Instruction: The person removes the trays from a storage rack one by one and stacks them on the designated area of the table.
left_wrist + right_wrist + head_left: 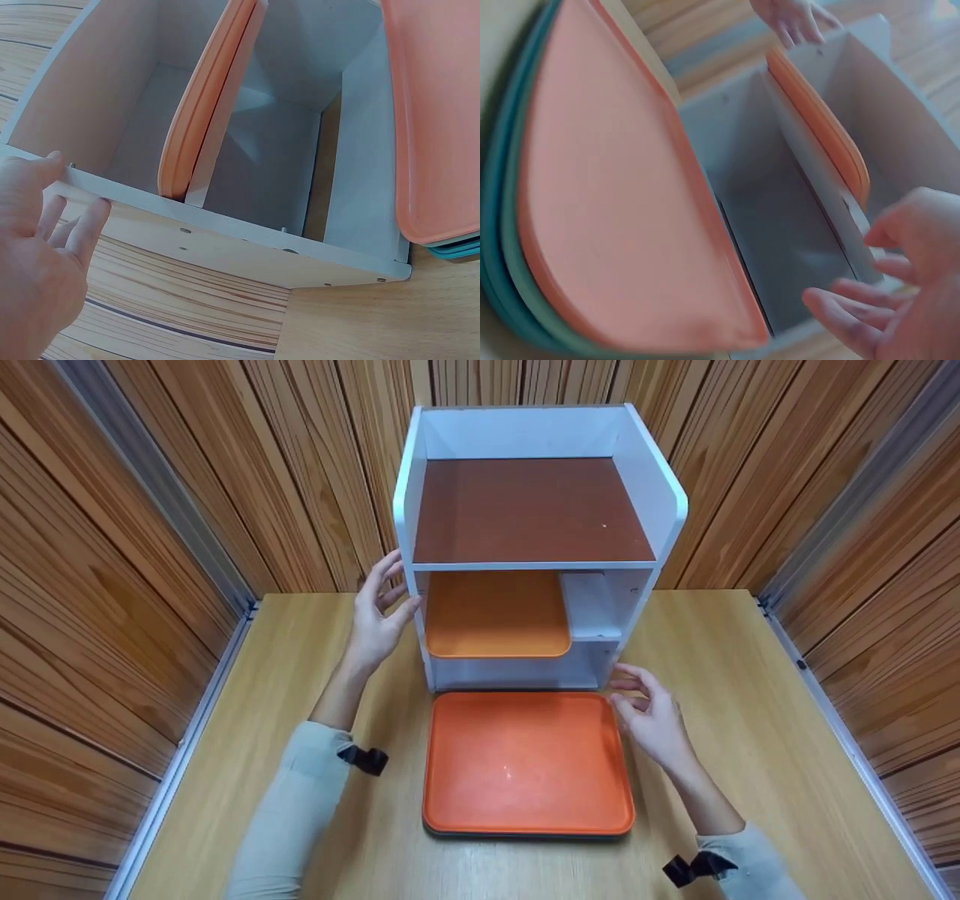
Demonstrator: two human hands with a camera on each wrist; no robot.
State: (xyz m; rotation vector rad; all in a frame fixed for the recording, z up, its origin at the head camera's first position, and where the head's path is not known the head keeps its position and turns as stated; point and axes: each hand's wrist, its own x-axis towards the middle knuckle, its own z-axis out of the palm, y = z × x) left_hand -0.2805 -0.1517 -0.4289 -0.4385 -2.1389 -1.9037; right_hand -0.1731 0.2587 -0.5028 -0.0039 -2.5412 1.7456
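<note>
A white shelf unit (630, 480) with a brown top board (525, 510) stands at the back of the table. On its middle shelf lie stacked orange trays (499, 615), their front edge sticking out. My left hand (379, 619) is at the unit's left side panel, thumb by the front edge and fingertips along the outer face (217, 232). The right hand (651, 716), fingers spread and slightly bent, is beside the unit's lower right corner. Close to it, a red-orange tray (525, 765) tops a stack in front of the unit, above teal trays (510, 217).
Wood-panelled walls (135, 510) rise behind and on both sides of the wooden table (750, 675). Metal rails (195, 720) run along the table's sides. Each sleeve carries a black wrist strap (364, 760).
</note>
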